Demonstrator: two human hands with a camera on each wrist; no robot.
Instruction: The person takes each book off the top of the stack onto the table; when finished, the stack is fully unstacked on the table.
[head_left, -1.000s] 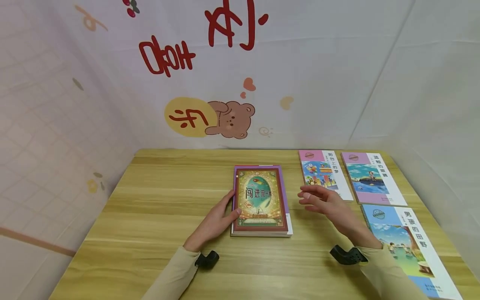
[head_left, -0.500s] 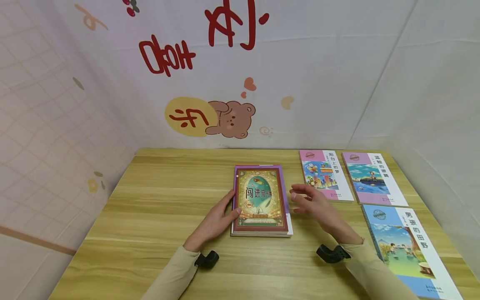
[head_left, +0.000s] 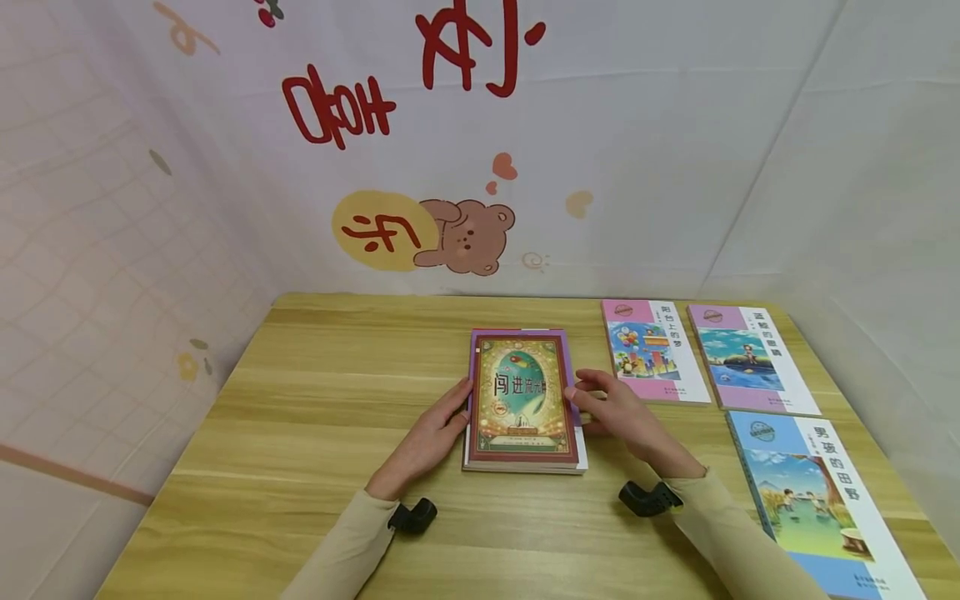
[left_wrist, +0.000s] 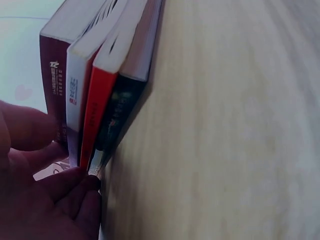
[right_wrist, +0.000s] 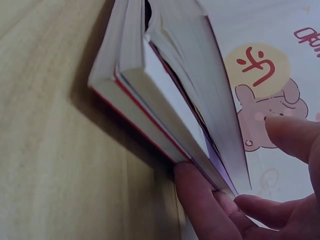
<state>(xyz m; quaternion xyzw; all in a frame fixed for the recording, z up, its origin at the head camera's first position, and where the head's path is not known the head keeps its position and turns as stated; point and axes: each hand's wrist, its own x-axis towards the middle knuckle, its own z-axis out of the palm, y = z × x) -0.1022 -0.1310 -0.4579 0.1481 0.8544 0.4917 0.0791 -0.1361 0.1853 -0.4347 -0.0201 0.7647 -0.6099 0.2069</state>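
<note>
Several books lie in a flat stack in the middle of the wooden table. On top is a storybook (head_left: 525, 400) with a reddish-brown border and a green-gold cover; a purple-edged book (head_left: 567, 358) shows just beneath it. The left wrist view shows the spines, among them a red book (left_wrist: 97, 100) and a dark green book (left_wrist: 115, 112) at the bottom. My left hand (head_left: 423, 443) rests along the spine side, its fingertips touching the spines. My right hand (head_left: 626, 421) touches the opposite side, fingers against the page edges (right_wrist: 150, 125) and thumb spread away.
Right of the stack lie a pink-and-white book (head_left: 652, 350), a second pink-and-white book (head_left: 750, 358) behind the right forearm, and a larger blue-and-white book (head_left: 810, 492) near the right edge. A white printed cloth (head_left: 645, 150) hangs behind the wooden table (head_left: 322, 375).
My right hand has moved left from beside the stack to its right edge. The left thumb has slid off the top cover down to the side. The stack has stayed in place.
</note>
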